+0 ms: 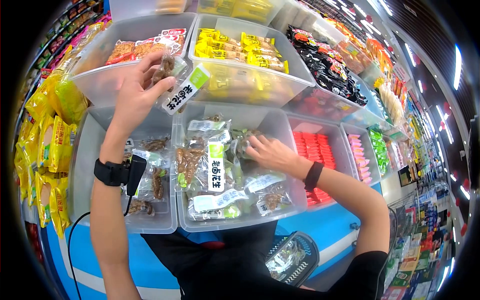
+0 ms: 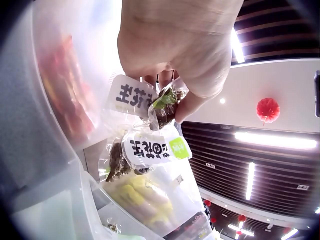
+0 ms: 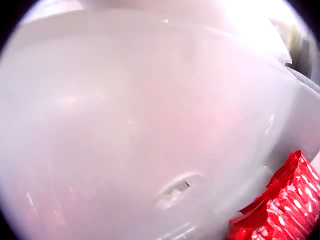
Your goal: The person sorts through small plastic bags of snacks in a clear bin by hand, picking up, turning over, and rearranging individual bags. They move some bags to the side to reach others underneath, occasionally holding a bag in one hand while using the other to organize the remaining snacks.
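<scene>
My left hand (image 1: pixel 137 92) is raised over the back edge of the left front bin and grips clear packets of brown snacks (image 1: pixel 165 70), one with a white and green label (image 1: pixel 187 90). The left wrist view shows the same hand (image 2: pixel 180 45) pinching two labelled packets (image 2: pixel 157 147) between thumb and fingers. My right hand (image 1: pixel 274 156) reaches into the middle front bin (image 1: pixel 300 200), its fingers at a packet (image 1: pixel 242 142) on the right of the pile; whether they grip it cannot be told. The right wrist view shows mostly a translucent bin wall (image 3: pixel 125 115).
Bins behind hold yellow packets (image 1: pixel 260 47), orange-red packets (image 1: pixel 130 51) and black packets (image 1: pixel 325 60). Red packets (image 1: pixel 312 150) lie in the bin to the right. Yellow bags (image 1: pixel 52 145) hang at the left. A dark basket (image 1: pixel 312 252) with clear packets is below.
</scene>
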`<action>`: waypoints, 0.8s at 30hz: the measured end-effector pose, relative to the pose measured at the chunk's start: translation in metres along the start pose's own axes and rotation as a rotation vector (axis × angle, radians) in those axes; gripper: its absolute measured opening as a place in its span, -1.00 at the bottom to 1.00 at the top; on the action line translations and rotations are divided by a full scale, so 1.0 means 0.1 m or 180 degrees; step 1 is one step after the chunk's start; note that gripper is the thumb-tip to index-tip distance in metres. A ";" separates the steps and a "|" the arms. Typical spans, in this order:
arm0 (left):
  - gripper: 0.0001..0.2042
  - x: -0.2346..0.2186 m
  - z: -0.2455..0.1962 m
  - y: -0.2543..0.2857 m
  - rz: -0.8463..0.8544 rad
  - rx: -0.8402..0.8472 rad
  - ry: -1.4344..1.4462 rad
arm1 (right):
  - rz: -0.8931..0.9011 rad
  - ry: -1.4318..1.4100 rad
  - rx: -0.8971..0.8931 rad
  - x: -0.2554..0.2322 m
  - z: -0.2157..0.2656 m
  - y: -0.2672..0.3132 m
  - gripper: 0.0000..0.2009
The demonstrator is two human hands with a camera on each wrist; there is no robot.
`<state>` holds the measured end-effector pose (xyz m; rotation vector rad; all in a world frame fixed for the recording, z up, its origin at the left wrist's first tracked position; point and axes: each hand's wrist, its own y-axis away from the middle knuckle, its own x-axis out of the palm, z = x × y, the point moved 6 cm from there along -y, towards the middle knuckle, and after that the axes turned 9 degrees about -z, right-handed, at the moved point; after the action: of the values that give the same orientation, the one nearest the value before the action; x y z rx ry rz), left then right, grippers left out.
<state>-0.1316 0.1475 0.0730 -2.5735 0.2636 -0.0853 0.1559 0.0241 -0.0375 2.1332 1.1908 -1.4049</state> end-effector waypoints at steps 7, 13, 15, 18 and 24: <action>-0.51 0.03 -0.01 0.02 -0.0007 0.0051 0.0010 | 0.0177 -0.0051 0.0278 0.16 -0.05 -0.15 -0.71; -0.50 0.11 -0.03 0.04 0.0089 -0.0084 0.0274 | 0.0384 -0.0757 0.0044 -0.14 -0.18 -0.08 -0.42; -0.50 0.15 -0.06 0.04 0.0242 -0.0128 0.0405 | 0.0395 -0.0925 0.0070 -0.25 -0.29 -0.01 -0.40; -0.49 0.18 -0.05 0.06 0.0385 -0.0236 0.0517 | 0.0449 -0.1249 0.0352 -0.44 -0.40 0.06 -0.44; -0.49 0.47 -0.23 0.19 0.0521 -0.0316 0.0891 | -0.0603 -0.3117 0.1885 -1.10 -0.58 -0.26 -0.42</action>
<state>-0.0911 0.1101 0.0824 -2.6232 0.5952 -0.3819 0.1522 0.0263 0.0894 1.2153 0.6107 -2.6652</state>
